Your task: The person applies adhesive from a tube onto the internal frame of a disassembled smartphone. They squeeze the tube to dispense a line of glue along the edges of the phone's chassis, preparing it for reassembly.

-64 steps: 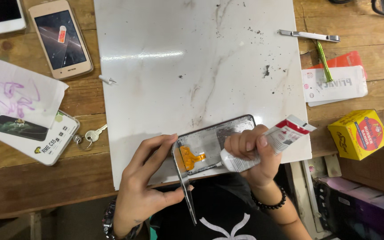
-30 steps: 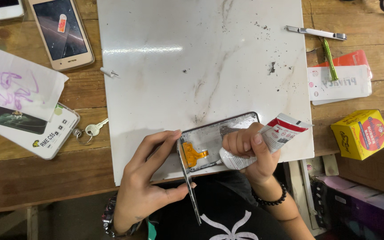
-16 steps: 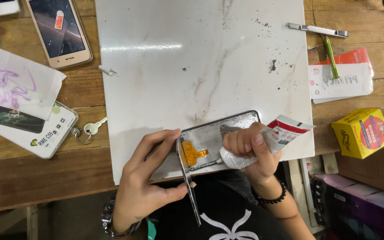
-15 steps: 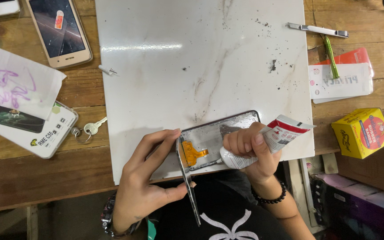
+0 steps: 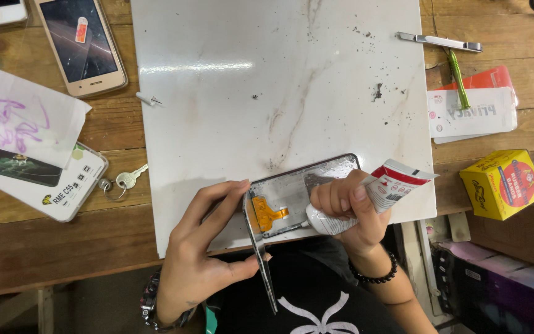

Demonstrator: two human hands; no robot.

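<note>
Two hands busy: my left hand [image 5: 208, 256] grips the opened phone frame [image 5: 304, 185] at the white board's [image 5: 279, 80] near edge; my right hand [image 5: 347, 213] still squeezes the glue tube [image 5: 372, 195], nozzle barely shifted, gluing continues.

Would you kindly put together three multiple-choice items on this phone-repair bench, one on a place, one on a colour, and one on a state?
1. Where does the key lie?
A. on the wooden table left of the white board
B. on the white board
C. on the yellow box

2. What colour is the flex strip inside the opened phone?
A. blue
B. orange
C. green

3. What is the right hand doing?
A. resting flat and empty
B. gripping a key
C. gripping a white and red tube

Answers:
1 A: the key sits on bare wood beside the board's left edge.
2 B: the strip shows orange against the grey frame.
3 C: the fingers wrap the tube, nozzle pointed at the phone, which the left hand steadies.
</note>
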